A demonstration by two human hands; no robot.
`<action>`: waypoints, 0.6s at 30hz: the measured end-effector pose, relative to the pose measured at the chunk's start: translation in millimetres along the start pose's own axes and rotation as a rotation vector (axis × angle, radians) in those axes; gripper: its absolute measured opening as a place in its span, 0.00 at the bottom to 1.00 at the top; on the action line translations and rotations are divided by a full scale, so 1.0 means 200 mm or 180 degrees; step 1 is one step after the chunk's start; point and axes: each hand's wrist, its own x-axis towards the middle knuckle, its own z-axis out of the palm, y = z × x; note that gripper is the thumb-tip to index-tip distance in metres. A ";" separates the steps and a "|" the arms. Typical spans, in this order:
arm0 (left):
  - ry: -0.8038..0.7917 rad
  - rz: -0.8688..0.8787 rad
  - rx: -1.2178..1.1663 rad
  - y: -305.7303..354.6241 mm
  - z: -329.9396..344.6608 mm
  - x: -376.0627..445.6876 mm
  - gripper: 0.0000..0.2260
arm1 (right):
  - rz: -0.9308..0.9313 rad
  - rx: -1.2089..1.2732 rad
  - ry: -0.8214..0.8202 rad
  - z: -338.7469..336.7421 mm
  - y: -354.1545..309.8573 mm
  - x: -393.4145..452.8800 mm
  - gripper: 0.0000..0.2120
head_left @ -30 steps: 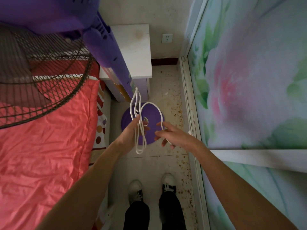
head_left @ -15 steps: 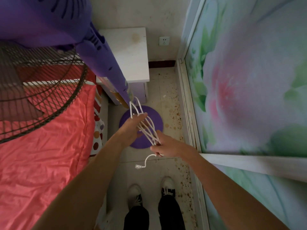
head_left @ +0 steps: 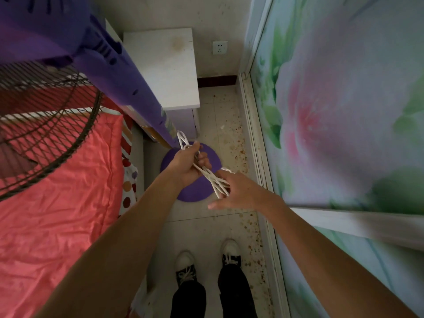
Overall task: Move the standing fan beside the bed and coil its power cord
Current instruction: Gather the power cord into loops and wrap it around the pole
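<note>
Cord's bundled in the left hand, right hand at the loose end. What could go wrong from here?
1. The right hand looks open against the lower loops of the power cord; only the left hand grips the bundle, so the loops may spring apart.
2. The cord runs up to the fan pole; a hard tug might rock the standing fan on its base.
3. The plug is not visible; a dangling end could snag.

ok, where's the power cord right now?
Head view, centre: power cord bunched in loops between left hand and right hand, above the fan's purple base.
</note>
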 end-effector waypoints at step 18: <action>0.0201 -0.0145 0.0986 0.08 -0.10 0.05 0.19 | -0.0115 -0.0037 0.1490 -0.08 0.20 0.02 0.12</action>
